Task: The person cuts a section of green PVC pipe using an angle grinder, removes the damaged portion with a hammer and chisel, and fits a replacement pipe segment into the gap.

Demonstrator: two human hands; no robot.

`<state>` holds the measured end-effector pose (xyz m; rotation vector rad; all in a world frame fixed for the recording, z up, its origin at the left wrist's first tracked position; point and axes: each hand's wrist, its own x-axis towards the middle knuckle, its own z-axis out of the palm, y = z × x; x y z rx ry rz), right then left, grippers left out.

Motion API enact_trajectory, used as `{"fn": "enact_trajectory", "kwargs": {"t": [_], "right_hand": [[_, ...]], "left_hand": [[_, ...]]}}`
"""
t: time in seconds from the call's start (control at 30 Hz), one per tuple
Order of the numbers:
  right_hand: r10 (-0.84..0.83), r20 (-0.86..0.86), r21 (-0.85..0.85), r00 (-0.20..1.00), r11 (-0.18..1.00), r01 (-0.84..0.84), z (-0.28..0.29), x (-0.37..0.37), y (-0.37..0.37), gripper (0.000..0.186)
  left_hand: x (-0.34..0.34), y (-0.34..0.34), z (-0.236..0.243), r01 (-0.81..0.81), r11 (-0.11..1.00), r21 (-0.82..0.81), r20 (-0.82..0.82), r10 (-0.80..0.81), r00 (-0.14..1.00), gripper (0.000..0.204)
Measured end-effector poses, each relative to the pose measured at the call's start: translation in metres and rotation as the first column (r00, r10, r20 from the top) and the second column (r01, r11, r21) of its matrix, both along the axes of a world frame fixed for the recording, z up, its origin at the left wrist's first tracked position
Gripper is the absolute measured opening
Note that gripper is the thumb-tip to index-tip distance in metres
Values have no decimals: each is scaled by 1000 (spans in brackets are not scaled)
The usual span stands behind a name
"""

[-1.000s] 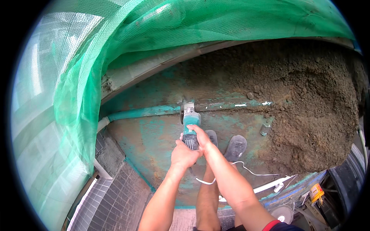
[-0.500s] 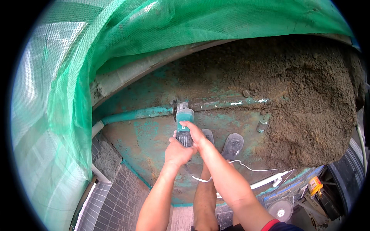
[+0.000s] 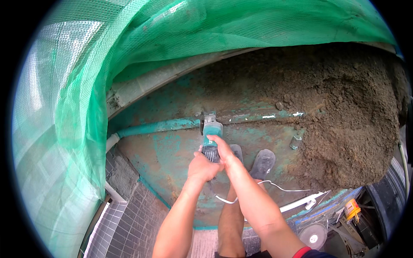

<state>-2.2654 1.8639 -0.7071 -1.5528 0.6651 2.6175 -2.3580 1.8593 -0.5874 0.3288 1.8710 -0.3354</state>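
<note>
Both my hands are wrapped round an angle grinder (image 3: 212,130) with a teal body and a dark, ribbed rear housing. My left hand (image 3: 202,167) grips the rear part from the left, and my right hand (image 3: 224,151) closes on it from the right, its thumb lying along the teal casing. The grinder's dark disc (image 3: 202,123) stands upright on edge across a teal-coated pipe (image 3: 165,126) that runs along the floor. Whether the disc spins or how deep it sits in the pipe I cannot tell.
A large heap of damp soil or sand (image 3: 352,124) covers the right side. Green mesh netting (image 3: 215,28) hangs at the far side and left. A small cylindrical piece (image 3: 295,142), a white cable (image 3: 282,188) and a white pipe (image 3: 299,202) lie near my feet.
The whole scene has shifted slightly to the right in view. My hands keep the same grip on the grinder, and its disc stays at the pipe.
</note>
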Motion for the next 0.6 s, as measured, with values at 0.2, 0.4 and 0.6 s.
{"fn": "enact_trajectory", "kwargs": {"t": [0.2, 0.4, 0.6], "right_hand": [[-17, -39, 5, 999, 1000, 17, 3, 12, -9, 40], [4, -55, 42, 998, 999, -1, 3, 9, -2, 39], [23, -49, 28, 999, 999, -21, 0, 5, 12, 37]], "left_hand": [[14, 3, 17, -59, 998, -34, -11, 59, 998, 101], [13, 2, 14, -44, 999, -21, -35, 44, 998, 100], [7, 12, 9, -44, 999, -11, -26, 44, 999, 104]]}}
